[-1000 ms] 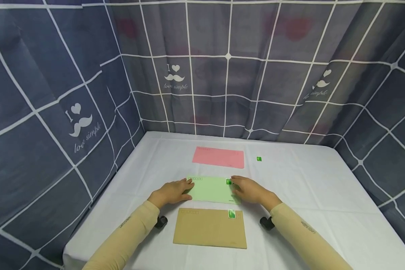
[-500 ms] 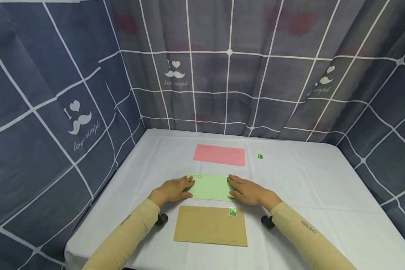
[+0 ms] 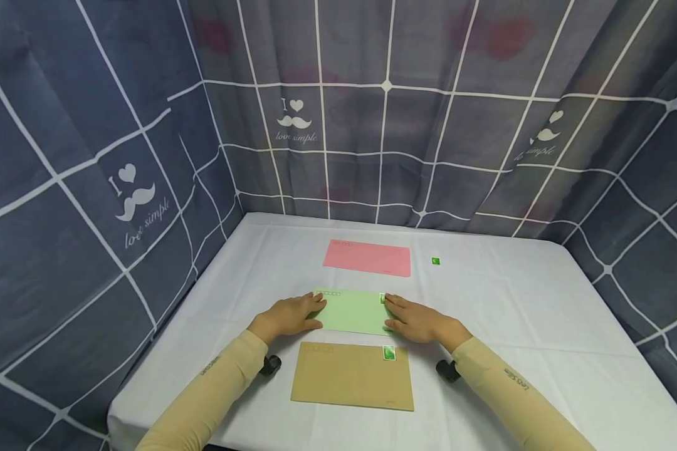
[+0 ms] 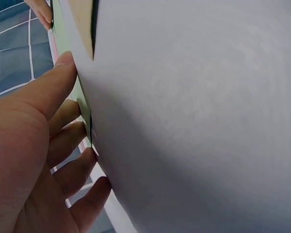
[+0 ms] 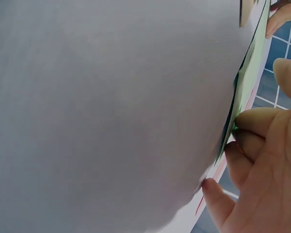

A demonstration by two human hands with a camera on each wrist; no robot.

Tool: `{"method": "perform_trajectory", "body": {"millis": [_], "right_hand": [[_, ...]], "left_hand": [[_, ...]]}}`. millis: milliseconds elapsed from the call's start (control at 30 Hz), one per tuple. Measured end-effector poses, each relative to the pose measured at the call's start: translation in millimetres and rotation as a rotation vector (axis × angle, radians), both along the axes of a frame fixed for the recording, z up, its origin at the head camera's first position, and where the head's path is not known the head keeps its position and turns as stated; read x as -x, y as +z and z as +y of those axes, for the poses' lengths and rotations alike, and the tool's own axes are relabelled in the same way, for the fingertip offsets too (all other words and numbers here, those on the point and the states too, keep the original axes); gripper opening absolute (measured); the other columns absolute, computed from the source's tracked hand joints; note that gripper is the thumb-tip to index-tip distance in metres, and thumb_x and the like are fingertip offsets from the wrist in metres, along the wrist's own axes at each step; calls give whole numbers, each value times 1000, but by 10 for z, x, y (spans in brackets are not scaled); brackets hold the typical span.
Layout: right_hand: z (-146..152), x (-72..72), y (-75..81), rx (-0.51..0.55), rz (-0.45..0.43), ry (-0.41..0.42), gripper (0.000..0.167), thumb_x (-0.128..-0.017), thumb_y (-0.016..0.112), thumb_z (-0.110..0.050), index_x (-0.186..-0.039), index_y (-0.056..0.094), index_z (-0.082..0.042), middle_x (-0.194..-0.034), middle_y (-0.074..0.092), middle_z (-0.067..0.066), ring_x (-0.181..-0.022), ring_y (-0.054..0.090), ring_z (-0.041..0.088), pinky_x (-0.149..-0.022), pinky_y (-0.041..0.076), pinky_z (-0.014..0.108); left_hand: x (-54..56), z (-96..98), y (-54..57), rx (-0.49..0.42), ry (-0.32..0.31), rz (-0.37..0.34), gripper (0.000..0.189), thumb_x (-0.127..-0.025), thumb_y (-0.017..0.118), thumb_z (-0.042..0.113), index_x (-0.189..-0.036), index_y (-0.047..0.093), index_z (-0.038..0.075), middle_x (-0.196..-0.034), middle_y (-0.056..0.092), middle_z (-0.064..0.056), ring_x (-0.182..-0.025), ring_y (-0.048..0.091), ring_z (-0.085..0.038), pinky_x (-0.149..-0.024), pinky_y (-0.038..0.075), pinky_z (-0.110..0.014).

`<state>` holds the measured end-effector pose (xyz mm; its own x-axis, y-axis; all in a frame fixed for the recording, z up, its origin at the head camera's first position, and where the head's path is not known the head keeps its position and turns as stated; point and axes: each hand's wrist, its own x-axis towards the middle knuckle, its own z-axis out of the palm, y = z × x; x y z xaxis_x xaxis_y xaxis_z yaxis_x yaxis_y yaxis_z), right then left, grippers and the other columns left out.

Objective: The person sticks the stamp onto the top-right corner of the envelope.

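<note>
A light green envelope [image 3: 352,313] lies flat on the white-covered table. My left hand [image 3: 293,315] rests on its left end, fingertips over the edge. On the right end lies my right hand [image 3: 417,318], its fingers partly covering a green postage stamp [image 3: 382,299] in the top right corner. In the left wrist view the left fingers [image 4: 70,124] are spread along the envelope's edge. In the right wrist view the right fingertips [image 5: 242,119] touch the envelope's surface, with a bit of green stamp showing under them. Neither hand grips anything.
Nearer me lies a brown envelope [image 3: 350,379] with its own stamp [image 3: 388,353] at top right. Beyond the green one is a pink envelope [image 3: 367,258], with a loose green stamp [image 3: 435,261] to its right. Dark checked curtains [image 3: 350,119] stand behind the table [image 3: 519,300].
My right hand moved left onto the envelope's right end and over its stamp, then shifted slightly right, uncovering part of the stamp. My left hand stays in place.
</note>
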<state>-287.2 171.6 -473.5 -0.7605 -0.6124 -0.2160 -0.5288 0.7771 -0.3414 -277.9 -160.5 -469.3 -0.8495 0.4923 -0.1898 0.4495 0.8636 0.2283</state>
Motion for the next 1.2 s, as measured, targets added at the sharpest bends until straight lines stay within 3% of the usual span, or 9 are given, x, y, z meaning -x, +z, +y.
{"method": "perform_trajectory", "body": {"millis": [767, 1200], "right_hand": [[-26, 9, -23, -12, -14, -58, 70, -105, 42, -49, -159, 27, -6, -167, 23, 9, -155, 23, 29, -124, 25, 49], [-30, 11, 1, 70, -10, -67, 67, -106, 44, -43, -158, 28, -4, -167, 23, 11, -154, 24, 29, -124, 25, 49]], "left_hand": [[-3, 8, 2, -3, -9, 4, 64, -97, 64, 41, -150, 47, 11, -160, 40, -7, -148, 39, -30, -115, 41, -48], [-7, -1, -1, -7, -13, 7, 63, -97, 63, 41, -150, 47, 11, -159, 40, -7, -147, 39, -30, -114, 41, -48]]}}
